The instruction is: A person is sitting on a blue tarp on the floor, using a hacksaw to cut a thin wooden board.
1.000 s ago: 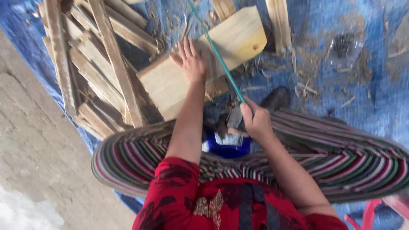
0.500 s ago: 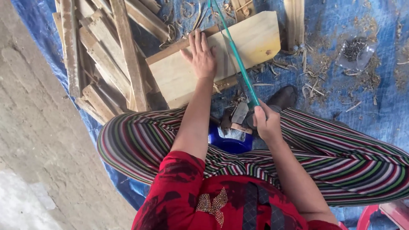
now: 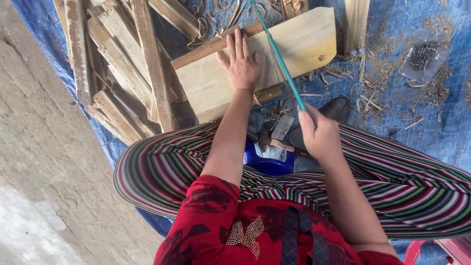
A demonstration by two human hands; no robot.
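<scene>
A bare concrete floor [image 3: 34, 162] takes up the left side, and the blue tarpaulin [image 3: 402, 113] spread over it carries everything else. Toward the tarpaulin's left edge lies a loose pile of rough wooden slats [image 3: 122, 73], crossing one another at angles, one long slat leaning over the rest. Just to the right of the pile a pale, smooth wooden board [image 3: 299, 44] lies flat, resting on a darker strip of wood that shows along its upper left edge. The left hand [image 3: 240, 61] presses down on the board's left half, palm flat and fingers spread, holding nothing. Across the board runs a thin teal-green rod [image 3: 277, 54], slanting from the top edge of the view down to the right hand [image 3: 321, 137], which is closed tight around its lower end, near the person's striped trouser knee. Just left of that hand, between the knees, sit a blue plastic tub [image 3: 267, 164] and some small metal tools I cannot identify. Farther right, wood shavings [image 3: 363, 100] are scattered over the tarpaulin, and near its right edge lies a clear plastic bag [image 3: 423, 58] with dark bits inside.
</scene>
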